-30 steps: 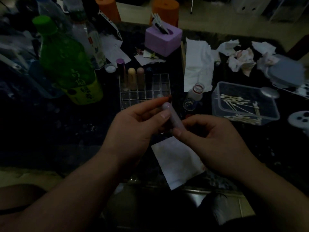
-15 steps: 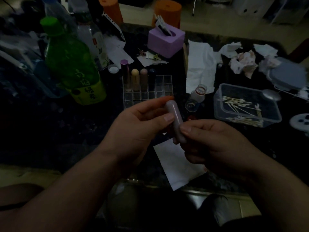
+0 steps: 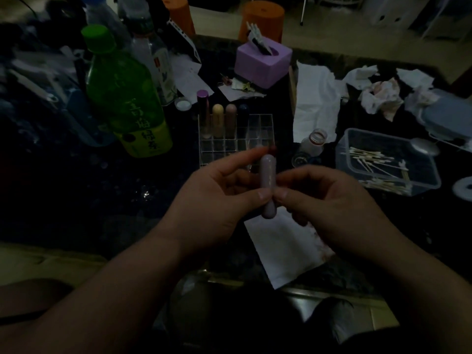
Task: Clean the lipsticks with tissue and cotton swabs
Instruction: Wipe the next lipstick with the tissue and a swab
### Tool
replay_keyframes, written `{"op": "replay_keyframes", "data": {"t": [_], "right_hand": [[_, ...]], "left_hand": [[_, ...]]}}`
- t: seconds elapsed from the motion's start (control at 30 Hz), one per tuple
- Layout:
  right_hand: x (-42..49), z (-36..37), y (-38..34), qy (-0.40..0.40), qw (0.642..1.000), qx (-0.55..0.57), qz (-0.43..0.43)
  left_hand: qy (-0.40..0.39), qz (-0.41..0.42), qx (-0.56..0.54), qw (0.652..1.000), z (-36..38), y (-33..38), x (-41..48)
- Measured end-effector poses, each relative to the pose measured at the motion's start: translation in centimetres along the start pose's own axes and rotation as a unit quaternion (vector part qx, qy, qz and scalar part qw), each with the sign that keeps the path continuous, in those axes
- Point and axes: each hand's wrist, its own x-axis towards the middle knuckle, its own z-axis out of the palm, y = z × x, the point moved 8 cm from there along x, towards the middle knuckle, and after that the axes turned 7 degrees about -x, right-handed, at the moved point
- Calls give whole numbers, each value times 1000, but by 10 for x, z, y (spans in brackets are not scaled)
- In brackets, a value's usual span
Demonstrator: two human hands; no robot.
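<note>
A pale pink capsule-shaped lipstick tube (image 3: 267, 180) stands nearly upright between my two hands above the dark table. My left hand (image 3: 214, 203) pinches its lower half with thumb and fingers, and a fingertip reaches past its top. My right hand (image 3: 329, 200) grips the same tube from the right with thumb and forefinger. A flat white tissue (image 3: 286, 249) lies under my hands. Behind them a clear acrylic organizer (image 3: 258, 129) holds several lipsticks (image 3: 217, 121) along its back row. A clear plastic box (image 3: 383, 141) at right contains cotton swabs (image 3: 378, 164).
A green bottle (image 3: 122, 93) and a clear bottle (image 3: 153, 57) stand at left. A purple tissue box (image 3: 263, 63) sits at the back, a spread tissue (image 3: 314, 100) and crumpled stained tissues (image 3: 383, 95) at right. A small open jar (image 3: 315, 141) stands beside the organizer.
The tube has been turned from a tilt to nearly upright, and my right hand has shifted its grip up to the tube's middle. The view has drifted slightly.
</note>
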Motion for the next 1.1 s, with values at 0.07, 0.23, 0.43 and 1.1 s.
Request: {"op": "replay_keyframes", "data": {"t": [0.07, 0.23, 0.43, 1.1], "right_hand": [[3, 0, -5, 30, 999, 13, -31], [12, 14, -16, 15, 997, -25, -74], [44, 6, -38, 139, 965, -179, -134], [120, 13, -47, 182, 886, -387, -181]], "left_hand": [[-7, 11, 72, 997, -2, -1, -3], [12, 5, 140, 990, -9, -4, -7], [162, -37, 124, 978, -60, 11, 3], [220, -16, 29, 975, -70, 16, 5]]}}
